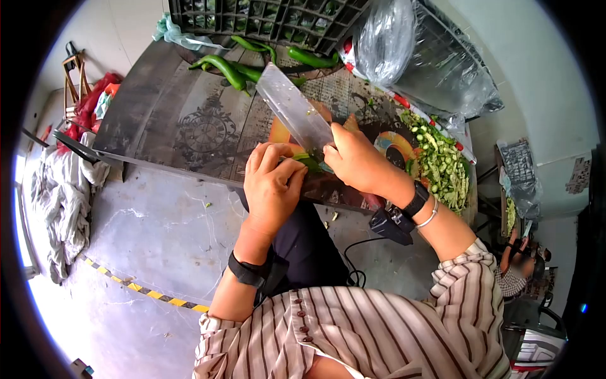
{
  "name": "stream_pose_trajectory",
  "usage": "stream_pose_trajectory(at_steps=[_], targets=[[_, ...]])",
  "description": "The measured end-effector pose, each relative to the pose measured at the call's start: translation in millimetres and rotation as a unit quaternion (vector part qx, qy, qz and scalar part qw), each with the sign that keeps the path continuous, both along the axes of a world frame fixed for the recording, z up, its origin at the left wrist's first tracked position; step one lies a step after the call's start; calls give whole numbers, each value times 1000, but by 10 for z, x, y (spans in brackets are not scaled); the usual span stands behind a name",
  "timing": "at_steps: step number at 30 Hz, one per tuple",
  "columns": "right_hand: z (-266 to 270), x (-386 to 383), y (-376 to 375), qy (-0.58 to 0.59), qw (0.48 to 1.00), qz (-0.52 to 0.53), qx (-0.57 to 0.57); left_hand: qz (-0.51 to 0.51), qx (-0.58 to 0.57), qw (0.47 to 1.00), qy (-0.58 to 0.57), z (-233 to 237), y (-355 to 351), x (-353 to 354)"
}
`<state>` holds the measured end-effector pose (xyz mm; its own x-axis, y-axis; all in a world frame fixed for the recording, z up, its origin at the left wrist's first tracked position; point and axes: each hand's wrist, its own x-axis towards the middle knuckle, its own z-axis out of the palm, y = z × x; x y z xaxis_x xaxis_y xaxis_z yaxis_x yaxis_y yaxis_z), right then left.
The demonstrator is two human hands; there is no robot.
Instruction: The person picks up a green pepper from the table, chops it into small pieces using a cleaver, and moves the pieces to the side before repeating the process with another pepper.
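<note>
A wide-bladed cleaver [293, 110] is gripped by my right hand [363, 158], its blade slanting up and to the left over the table. My left hand [273, 180] has its fingers curled down on a green chili pepper [308, 162] at the table's near edge. Only part of that pepper shows beside the blade's lower end. Several whole green chili peppers [221, 68] lie farther back, beyond the cleaver's tip. To the right of my right hand, chopped pepper pieces [442, 164] are heaped on the table.
A black plastic crate [265, 19] with green peppers stands at the table's [158, 114] far side. Clear plastic wrapping [435, 63] covers something at the back right. White cloth [63, 202] hangs at left. Another person [514, 271] is at far right.
</note>
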<state>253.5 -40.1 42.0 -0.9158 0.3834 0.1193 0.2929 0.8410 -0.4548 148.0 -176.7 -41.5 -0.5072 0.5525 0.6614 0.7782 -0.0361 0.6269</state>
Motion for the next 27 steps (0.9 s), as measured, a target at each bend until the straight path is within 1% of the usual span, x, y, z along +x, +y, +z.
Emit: stream_pose_trajectory(at_steps=[1,4,7,9,14,16,22,25,27], targets=[[14,45,26,3,1000,2,8,-1,-4,1000,-7,-5,10,13],[98,142,22,-27,999,-27,-15,4,-3,1000,-4,-12,14,1],[242,251,-139,-5,998,-44,-41,-7,-12,1000,-18,-32,14,17],[366,261,-224,-97,991,-60,-64,0,7,1000,-13,-43,31,14],[323,272,-232,-123,989,-55,-59,3,0,1000,-14,-1,14,9],[334,252,-235,-153,986,-49,-47,-4,4,1000,-11,-4,17,4],[183,158,-160,-114,992,-30,-33,-6,-4,999,-31,10,27,9],[96,8,-167,-77,996,-26,-32,-12,3,1000,-19,-17,27,-7],[48,-18,-122,-64,997,-20,-29,3,8,1000,-3,-31,21,-24]])
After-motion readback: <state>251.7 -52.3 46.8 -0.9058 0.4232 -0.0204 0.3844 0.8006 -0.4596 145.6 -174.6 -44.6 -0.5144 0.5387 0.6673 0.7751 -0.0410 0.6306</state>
